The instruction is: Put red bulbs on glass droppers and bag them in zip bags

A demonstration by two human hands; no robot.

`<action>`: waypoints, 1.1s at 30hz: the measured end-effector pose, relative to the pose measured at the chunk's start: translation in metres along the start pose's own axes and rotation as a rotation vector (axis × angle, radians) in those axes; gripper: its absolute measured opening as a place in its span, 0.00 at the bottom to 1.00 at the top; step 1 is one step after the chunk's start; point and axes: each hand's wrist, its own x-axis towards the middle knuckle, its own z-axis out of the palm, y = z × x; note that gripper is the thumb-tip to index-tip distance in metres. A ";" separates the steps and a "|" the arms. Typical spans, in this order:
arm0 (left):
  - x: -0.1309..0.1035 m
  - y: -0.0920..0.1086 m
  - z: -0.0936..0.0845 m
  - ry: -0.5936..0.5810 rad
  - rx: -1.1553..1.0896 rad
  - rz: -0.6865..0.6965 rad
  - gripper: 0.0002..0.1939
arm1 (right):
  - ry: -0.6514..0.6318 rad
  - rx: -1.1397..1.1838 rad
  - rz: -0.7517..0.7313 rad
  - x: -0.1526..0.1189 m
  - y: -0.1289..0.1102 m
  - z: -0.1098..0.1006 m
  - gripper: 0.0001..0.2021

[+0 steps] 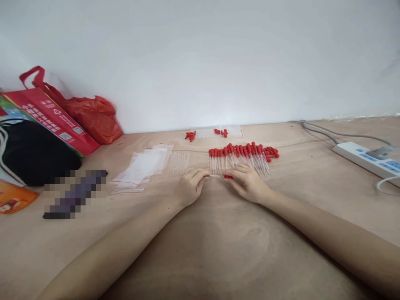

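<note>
Between the fingertips of my left hand (194, 185) is a thin clear glass tube (215, 176), its free end pointing right. My right hand (248, 182) pinches a red rubber bulb (228, 177), and a small gap parts bulb and tube. Just beyond my hands lies a row of droppers (239, 153), clear tubes fitted with red bulbs. Left of that row, several bare glass tubes (179, 162) lie side by side. Loose red bulbs (190, 136) sit farther back, some of them on a clear plastic bag (236, 131).
Flat zip bags (140, 166) overlap left of the tubes. Red bags (96, 118), a black drawstring bag (37, 154), an orange packet (15, 198) and a pixelated dark object (76, 196) occupy the left side. At right stands a white power strip (368, 158) with grey cable. A white wall closes off the back.
</note>
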 end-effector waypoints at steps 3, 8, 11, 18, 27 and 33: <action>0.000 -0.001 0.002 0.016 -0.009 0.019 0.08 | 0.001 0.073 -0.014 0.000 -0.003 0.002 0.10; 0.001 0.002 0.003 0.026 -0.013 0.074 0.08 | 0.009 0.229 0.017 0.002 -0.010 0.001 0.11; 0.002 0.003 0.002 0.040 -0.011 0.097 0.09 | 0.019 0.287 0.024 0.003 -0.012 0.001 0.11; 0.000 0.001 0.003 0.038 -0.014 0.131 0.12 | 0.057 0.329 0.082 0.000 -0.013 0.005 0.08; -0.001 0.001 0.002 0.033 0.069 0.176 0.15 | 0.114 0.308 0.011 -0.003 -0.013 0.006 0.07; -0.002 0.004 -0.004 -0.040 0.160 0.176 0.19 | 0.111 0.253 -0.049 -0.004 -0.013 0.007 0.07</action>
